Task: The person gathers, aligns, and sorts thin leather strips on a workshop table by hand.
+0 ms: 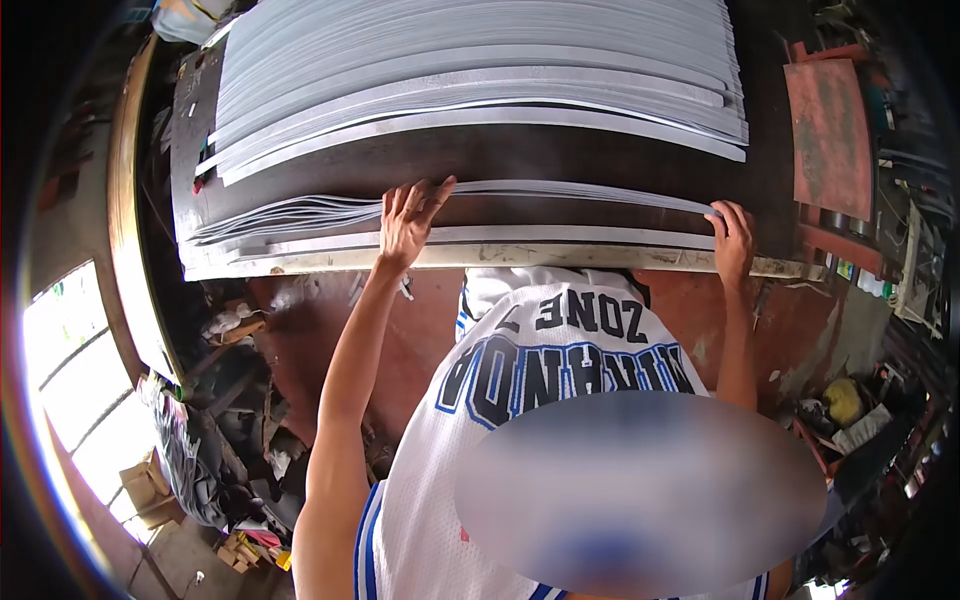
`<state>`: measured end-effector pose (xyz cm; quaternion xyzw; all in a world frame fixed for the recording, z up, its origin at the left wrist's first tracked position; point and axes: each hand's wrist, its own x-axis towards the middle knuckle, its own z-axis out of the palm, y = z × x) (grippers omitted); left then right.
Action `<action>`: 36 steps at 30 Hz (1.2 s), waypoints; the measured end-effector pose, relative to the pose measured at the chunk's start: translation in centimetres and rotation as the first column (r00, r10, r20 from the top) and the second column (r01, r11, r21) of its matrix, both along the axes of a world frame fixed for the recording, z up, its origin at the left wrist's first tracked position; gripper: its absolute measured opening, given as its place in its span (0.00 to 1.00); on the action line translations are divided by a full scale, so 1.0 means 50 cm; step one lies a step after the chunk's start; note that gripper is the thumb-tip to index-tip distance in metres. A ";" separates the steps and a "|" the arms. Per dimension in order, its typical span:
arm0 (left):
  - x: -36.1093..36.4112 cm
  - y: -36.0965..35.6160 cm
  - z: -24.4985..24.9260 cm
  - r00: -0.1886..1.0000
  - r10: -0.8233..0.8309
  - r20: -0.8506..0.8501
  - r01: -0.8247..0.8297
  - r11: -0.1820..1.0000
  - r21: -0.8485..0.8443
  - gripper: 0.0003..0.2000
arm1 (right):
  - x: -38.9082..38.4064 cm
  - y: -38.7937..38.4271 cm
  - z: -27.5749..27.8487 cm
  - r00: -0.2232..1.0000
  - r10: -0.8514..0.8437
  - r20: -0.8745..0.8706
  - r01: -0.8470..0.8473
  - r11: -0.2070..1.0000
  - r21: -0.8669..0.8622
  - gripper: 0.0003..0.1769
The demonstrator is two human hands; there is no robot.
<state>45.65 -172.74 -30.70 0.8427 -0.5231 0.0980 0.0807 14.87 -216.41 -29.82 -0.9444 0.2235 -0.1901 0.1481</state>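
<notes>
A bundle of long, thin grey-white strips (560, 188) stretches across the front of the dark table, fanned apart at its left end. My left hand (405, 222) is closed around the bundle left of its middle, with the thumb and fingers on the strips. At the right end, my right hand (734, 240) pinches the strip tips between thumb and fingers. A single flat strip (560, 234) lies along the table's front edge, passing under my left hand and ending by my right hand. Beyond the bundle lies a large stack of similar strips (480, 60).
The dark table (500, 148) has a pale, worn front edge. A reddish board (828, 135) stands at its right end. Piled dark material (190, 450) and cardboard boxes (148, 490) are on the floor at left. More clutter (850, 420) sits at lower right.
</notes>
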 end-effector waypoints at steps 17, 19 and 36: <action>-0.003 -0.001 -0.013 0.995 0.029 -0.093 -0.038 0.994 -0.098 0.34 | 0.003 -0.050 0.052 0.965 0.118 -0.235 -0.125 0.992 -0.018 0.18; -0.014 -0.026 -0.011 0.996 0.023 -0.081 -0.032 0.994 -0.106 0.33 | 0.018 -0.042 0.074 0.951 0.152 -0.269 -0.165 0.986 -0.025 0.23; -0.054 -0.072 0.009 0.997 -0.019 -0.070 0.013 0.996 -0.083 0.30 | 0.106 0.060 0.021 0.950 0.312 -0.020 -0.308 0.946 0.103 0.11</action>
